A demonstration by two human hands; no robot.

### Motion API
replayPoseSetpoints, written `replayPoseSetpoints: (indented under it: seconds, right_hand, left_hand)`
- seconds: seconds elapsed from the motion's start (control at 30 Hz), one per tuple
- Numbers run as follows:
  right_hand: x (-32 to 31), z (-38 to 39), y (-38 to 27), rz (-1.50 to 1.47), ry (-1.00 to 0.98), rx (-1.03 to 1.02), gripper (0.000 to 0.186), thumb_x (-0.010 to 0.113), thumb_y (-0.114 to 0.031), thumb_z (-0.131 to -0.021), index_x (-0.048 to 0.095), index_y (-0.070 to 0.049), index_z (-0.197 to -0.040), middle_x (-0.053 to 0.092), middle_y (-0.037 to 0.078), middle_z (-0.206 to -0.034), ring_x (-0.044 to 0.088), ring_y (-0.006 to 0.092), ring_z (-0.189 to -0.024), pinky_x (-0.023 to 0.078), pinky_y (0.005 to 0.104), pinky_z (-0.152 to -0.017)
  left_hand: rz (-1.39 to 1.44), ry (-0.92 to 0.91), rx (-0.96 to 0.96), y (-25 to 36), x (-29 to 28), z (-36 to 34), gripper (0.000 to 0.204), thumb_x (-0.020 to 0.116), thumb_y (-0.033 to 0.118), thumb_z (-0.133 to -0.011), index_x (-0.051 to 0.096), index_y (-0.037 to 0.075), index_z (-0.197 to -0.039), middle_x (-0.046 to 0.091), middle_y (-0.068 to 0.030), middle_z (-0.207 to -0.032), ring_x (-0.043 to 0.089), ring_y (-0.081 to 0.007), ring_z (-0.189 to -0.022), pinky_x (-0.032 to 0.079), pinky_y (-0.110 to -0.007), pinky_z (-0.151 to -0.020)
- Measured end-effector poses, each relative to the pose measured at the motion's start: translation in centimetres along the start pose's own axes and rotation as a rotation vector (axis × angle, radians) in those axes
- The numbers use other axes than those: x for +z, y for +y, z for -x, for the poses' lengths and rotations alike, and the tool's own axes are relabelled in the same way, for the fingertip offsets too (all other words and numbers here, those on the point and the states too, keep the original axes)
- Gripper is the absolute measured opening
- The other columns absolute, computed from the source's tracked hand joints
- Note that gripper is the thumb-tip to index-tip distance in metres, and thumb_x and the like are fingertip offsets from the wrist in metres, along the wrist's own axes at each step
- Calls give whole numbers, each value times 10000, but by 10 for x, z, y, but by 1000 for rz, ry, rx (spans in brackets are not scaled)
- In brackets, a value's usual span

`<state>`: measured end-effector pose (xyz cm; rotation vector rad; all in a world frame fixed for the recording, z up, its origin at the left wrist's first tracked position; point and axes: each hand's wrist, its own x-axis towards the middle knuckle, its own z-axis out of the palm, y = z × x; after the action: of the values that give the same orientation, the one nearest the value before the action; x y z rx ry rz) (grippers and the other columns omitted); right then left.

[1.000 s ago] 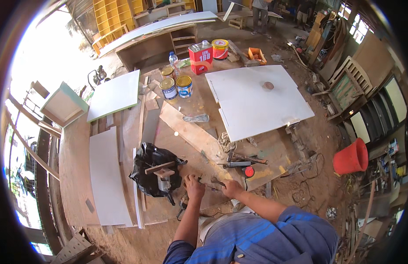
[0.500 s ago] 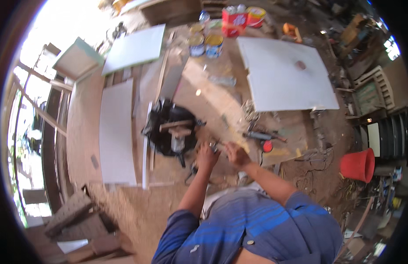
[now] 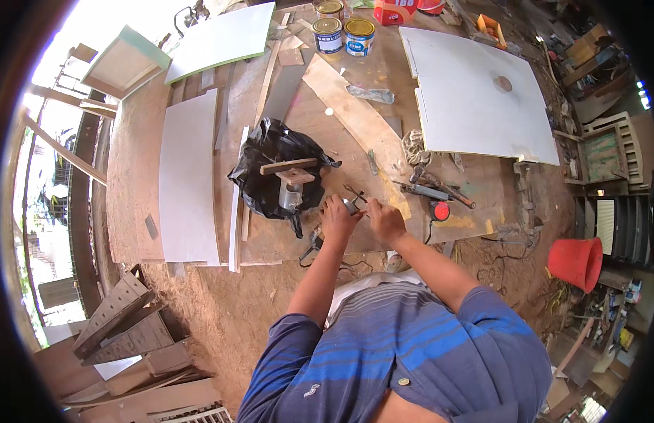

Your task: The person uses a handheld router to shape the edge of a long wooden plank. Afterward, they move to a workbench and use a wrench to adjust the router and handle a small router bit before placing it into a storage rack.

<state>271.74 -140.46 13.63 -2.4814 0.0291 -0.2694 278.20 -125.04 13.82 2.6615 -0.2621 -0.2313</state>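
Observation:
At the near edge of the workbench, my left hand (image 3: 339, 220) is closed around a tool with a round silver metal end (image 3: 352, 205). Close on its right, my right hand (image 3: 385, 223) pinches a thin dark metal piece (image 3: 354, 192) that reaches toward that end; its exact kind is unclear. Below my left hand a dark tool body (image 3: 312, 242) with a cord shows in part, and I cannot tell whether it joins the silver end. Left of my hands lies a black plastic bag (image 3: 253, 163), with a silver can (image 3: 291, 195) and wooden pieces (image 3: 288, 166) on it.
A dark tool with a red round part (image 3: 440, 210) lies right of my hands, near a bundle of cloth (image 3: 415, 149). White panels (image 3: 482, 99) rest on the workbench (image 3: 327, 148). Paint cans (image 3: 359, 39) stand at the back. A red bucket (image 3: 576, 264) is off to the right.
The whole scene has shifted up in the picture and become sharper. My hands keep nearly the same place beside the black bag, still close together at the silver end.

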Motion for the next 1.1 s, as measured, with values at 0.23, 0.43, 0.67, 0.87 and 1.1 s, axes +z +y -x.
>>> replayPoseSetpoints:
  seconds: [0.23, 0.43, 0.67, 0.87, 1.1]
  right_hand:
    - [-2, 1, 11, 143, -210, 78, 155, 554, -214, -1039, 543, -68, -1090, 713, 208, -791, 718, 422, -740, 569, 507, -632]
    - [6, -1, 15, 167, -259, 150, 153, 575, -189, -997, 545, -65, -1081, 717, 235, -790, 731, 420, -758, 582, 518, -665]
    - [8, -1, 19, 112, -234, 189, 178, 514, -214, -1033, 552, -76, -1139, 722, 246, -796, 729, 451, -756, 586, 552, -680]
    - [1, -4, 26, 73, -273, 277, 206, 518, -236, -1044, 563, -62, -1144, 707, 243, -830, 700, 474, -802, 545, 579, -738]
    - [-4, -31, 30, 206, 72, 33, 316, 680, -175, -908, 679, -128, -1220, 633, 147, -1283, 523, 336, -1280, 436, 453, -1066]
  left_hand:
    - [10, -24, 3, 2, 10, -5, 803, 935, 502, -669, 540, 5, -1160, 628, -175, -1133, 632, -388, -1124, 507, -530, -952]
    - [27, -16, 39, 6, 7, -6, 780, 937, 492, -672, 548, 2, -1138, 625, -182, -1131, 622, -389, -1137, 509, -524, -951]
    - [7, -20, 36, 9, 0, -3, 778, 943, 476, -669, 546, -10, -1127, 621, -197, -1133, 623, -399, -1127, 525, -486, -936]
    - [8, -18, 44, 6, 3, -1, 777, 940, 471, -676, 544, -17, -1133, 622, -209, -1147, 622, -405, -1127, 525, -490, -930]
    - [35, -53, 44, 7, 0, -4, 780, 934, 453, -685, 543, -3, -1183, 626, -209, -1171, 602, -415, -1161, 507, -509, -953]
